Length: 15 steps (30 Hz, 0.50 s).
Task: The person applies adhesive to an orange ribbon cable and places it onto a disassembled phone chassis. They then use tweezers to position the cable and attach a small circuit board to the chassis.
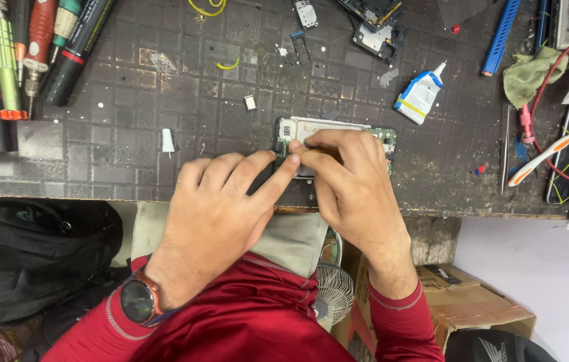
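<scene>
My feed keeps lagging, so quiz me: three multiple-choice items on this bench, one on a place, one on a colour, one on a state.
1. Where does the glue bottle lie relative to the opened phone?
A. up and to the right
B. left of it
C. under it

2. What colour are the sleeves?
A. blue
B. red
C. white

3. What are the hands doing?
A. both rest on the phone
B. both are off the bench
C. one holds a screwdriver

Answers:
1 A, the bottle sits beyond the phone's right end.
2 B, both cuffs show red.
3 A, left hand and right hand press fingertips on the phone.
</scene>
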Each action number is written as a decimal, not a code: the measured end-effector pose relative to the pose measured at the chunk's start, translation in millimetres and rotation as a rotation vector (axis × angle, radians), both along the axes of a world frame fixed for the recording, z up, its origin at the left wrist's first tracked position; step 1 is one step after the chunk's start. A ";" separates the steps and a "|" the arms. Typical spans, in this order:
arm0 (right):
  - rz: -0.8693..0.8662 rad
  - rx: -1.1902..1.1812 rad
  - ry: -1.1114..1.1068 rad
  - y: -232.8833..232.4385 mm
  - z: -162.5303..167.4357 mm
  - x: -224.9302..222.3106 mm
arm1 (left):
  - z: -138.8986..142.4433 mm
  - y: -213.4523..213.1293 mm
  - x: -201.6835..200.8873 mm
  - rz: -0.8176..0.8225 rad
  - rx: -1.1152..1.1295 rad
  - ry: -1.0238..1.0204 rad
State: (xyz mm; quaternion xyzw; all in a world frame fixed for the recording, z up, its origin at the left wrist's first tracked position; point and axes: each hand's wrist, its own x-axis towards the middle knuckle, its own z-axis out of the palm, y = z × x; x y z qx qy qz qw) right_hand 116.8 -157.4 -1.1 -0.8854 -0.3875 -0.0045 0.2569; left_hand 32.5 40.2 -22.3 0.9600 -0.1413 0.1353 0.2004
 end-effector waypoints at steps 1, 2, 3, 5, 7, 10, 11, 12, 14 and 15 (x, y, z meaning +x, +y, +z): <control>-0.002 0.011 0.009 -0.1 -1.3 -0.3 | 0.3 1.8 1.1 -0.014 0.027 -0.007; -0.006 0.022 0.018 -0.6 -2.6 -0.2 | 0.4 3.0 1.8 -0.018 0.026 -0.013; -0.012 0.032 0.027 -1.2 -3.4 -0.4 | 0.4 3.9 2.2 -0.023 0.024 -0.018; -0.005 0.035 0.030 -2.9 -4.4 -0.2 | 0.4 4.3 1.9 -0.031 0.017 -0.014; -0.001 0.048 0.044 -3.5 -5.5 1.4 | -0.5 6.1 2.7 -0.034 0.014 -0.004; -0.007 0.059 0.076 -5.1 -5.1 1.4 | -2.2 7.4 3.2 -0.027 0.008 -0.031; -0.006 0.059 0.071 -5.4 -5.0 1.6 | -2.9 6.6 3.2 -0.022 0.009 -0.027; -0.003 0.061 0.067 -5.6 -5.1 1.4 | -3.6 5.7 3.0 -0.015 0.011 -0.022; -0.007 0.050 0.055 -5.2 -5.8 0.6 | -4.8 5.2 2.5 -0.004 0.008 -0.022; -0.008 0.045 0.048 -5.0 -6.3 0.3 | -5.4 4.8 2.4 -0.002 0.003 -0.026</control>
